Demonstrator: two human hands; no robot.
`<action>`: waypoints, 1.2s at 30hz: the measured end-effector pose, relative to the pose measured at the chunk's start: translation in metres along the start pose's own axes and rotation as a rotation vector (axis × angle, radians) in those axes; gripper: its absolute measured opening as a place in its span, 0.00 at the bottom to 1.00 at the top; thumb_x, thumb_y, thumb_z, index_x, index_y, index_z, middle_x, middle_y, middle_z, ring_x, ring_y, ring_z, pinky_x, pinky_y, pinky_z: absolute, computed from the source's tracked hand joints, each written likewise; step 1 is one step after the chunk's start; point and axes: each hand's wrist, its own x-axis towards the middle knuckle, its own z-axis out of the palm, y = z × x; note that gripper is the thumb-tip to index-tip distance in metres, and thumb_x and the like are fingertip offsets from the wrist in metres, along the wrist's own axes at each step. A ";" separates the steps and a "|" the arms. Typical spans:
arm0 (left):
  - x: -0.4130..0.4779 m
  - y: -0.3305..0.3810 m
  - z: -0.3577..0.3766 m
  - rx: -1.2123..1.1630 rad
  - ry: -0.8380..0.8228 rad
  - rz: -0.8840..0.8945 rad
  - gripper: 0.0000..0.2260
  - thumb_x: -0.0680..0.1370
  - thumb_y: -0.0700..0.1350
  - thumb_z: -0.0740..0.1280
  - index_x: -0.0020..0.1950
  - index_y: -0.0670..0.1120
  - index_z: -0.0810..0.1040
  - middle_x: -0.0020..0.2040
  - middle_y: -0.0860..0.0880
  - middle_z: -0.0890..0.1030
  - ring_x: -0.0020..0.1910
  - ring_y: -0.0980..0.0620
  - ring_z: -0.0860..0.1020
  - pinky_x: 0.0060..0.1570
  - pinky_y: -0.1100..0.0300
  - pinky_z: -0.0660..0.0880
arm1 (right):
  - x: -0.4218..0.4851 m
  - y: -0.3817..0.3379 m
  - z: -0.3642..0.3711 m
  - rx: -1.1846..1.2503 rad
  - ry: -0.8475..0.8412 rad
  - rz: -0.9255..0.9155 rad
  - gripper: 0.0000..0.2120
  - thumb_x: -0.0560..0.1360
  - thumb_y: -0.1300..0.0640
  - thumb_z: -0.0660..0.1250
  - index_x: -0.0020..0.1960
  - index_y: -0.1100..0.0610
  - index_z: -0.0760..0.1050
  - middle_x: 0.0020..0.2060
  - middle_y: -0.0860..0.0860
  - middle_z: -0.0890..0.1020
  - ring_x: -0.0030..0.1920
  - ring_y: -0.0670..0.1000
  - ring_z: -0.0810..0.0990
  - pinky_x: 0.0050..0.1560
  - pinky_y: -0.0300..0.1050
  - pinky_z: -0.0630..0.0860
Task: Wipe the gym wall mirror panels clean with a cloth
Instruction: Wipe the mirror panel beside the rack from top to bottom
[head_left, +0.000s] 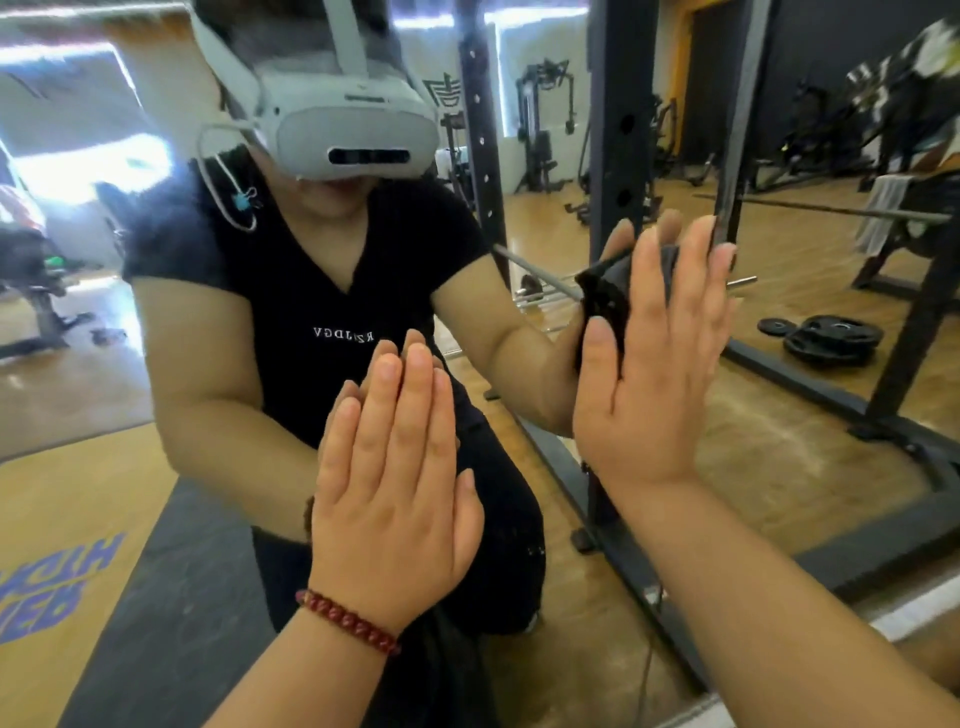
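Flat hands work a dark cloth on the mirror

Right hand (644, 364), fingers straight, presses the cloth (605, 296) against the mirror (779, 415) for wiping; left hand (395, 483) lies flat and empty on the glass, likely bracing

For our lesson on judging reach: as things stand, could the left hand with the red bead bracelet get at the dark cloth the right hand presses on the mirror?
Probably yes. The left hand lies flat on the glass wall mirror beside the right hand; bare glass lies between. Only the right palm covers the dark cloth.
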 end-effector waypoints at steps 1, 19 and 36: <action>-0.003 0.001 0.003 0.005 0.021 0.000 0.29 0.81 0.49 0.50 0.79 0.35 0.55 0.79 0.38 0.53 0.79 0.41 0.50 0.78 0.46 0.47 | -0.009 0.004 0.003 -0.002 0.014 -0.027 0.26 0.84 0.47 0.47 0.80 0.55 0.53 0.79 0.61 0.54 0.79 0.60 0.47 0.78 0.61 0.46; -0.053 0.013 0.028 0.090 0.194 0.022 0.27 0.81 0.47 0.53 0.78 0.36 0.59 0.78 0.38 0.59 0.78 0.43 0.55 0.78 0.49 0.48 | -0.135 0.032 0.026 -0.115 -0.098 -0.659 0.25 0.83 0.49 0.55 0.79 0.54 0.59 0.78 0.56 0.58 0.79 0.56 0.54 0.78 0.55 0.51; -0.106 0.014 0.037 0.189 0.153 -0.010 0.28 0.81 0.48 0.53 0.77 0.35 0.59 0.78 0.37 0.58 0.79 0.42 0.54 0.78 0.47 0.49 | -0.159 0.037 0.026 -0.167 -0.173 -0.913 0.25 0.83 0.47 0.53 0.79 0.50 0.59 0.79 0.51 0.60 0.79 0.53 0.56 0.77 0.54 0.55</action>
